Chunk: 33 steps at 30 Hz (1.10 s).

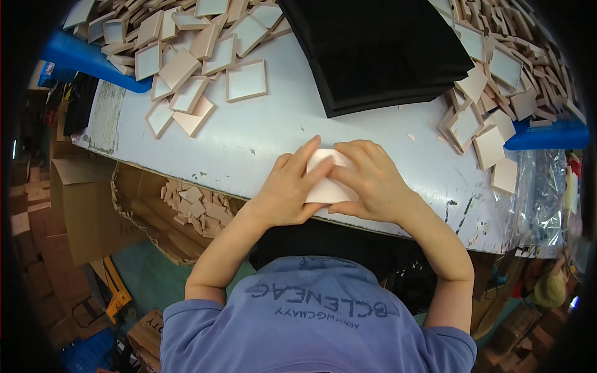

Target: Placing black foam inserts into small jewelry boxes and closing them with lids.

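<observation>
Close to the table's front edge, I hold a small pale pink square box part [328, 190] between both hands. My left hand [285, 188] grips its left side, the index finger lying across the top. From the right, my right hand [377, 181] closes on it with the thumb low at the near edge and fingers over the upper face. The fingers cover much of the part, so its inside cannot be made out. Ahead of my hands lies a thick stack of black sheets [385, 68].
Shallow pink box parts with white insides [245, 81] heap up at the far left on a blue tray [93, 62]. Another heap [491, 140] spills from a blue tray [547, 137] at the right. Below the table's left edge, a cardboard carton [140, 214] holds many small pieces [196, 205].
</observation>
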Each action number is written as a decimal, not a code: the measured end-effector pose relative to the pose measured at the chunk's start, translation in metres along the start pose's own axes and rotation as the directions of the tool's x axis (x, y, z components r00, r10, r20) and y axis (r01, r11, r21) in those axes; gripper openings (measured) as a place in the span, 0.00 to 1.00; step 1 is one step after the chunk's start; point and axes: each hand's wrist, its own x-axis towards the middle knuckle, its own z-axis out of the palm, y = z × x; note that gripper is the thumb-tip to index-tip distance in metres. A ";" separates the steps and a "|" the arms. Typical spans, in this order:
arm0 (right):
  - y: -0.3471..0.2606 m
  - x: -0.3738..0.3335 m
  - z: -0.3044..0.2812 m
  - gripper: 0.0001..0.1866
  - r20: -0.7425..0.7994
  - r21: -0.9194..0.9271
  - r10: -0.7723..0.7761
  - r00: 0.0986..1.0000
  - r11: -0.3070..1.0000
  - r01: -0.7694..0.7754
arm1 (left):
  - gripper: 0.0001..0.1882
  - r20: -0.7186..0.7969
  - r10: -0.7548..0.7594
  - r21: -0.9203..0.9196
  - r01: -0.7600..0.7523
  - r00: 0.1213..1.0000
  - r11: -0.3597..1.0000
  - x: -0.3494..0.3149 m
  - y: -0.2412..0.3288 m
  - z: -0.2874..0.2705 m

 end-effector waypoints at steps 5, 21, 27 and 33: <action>-0.003 -0.013 0.022 0.33 -0.048 -0.132 0.024 0.999 0.991 -0.030 | 0.45 0.017 -0.028 0.093 0.027 0.999 0.995 -0.002 0.006 -0.001; 0.062 0.050 -0.041 0.07 -0.368 -0.189 0.059 0.928 0.972 -0.136 | 0.08 -0.373 -0.249 0.535 0.426 0.894 0.730 0.009 -0.103 -0.047; 0.069 0.055 -0.041 0.02 -0.401 0.179 0.208 0.892 0.973 -0.147 | 0.04 -0.479 0.043 0.109 0.011 0.877 0.994 0.000 -0.013 -0.030; 0.071 0.052 -0.041 0.02 -0.361 0.133 0.107 0.927 0.989 -0.062 | 0.12 -0.119 0.009 0.025 -0.006 0.993 1.000 0.001 0.029 0.003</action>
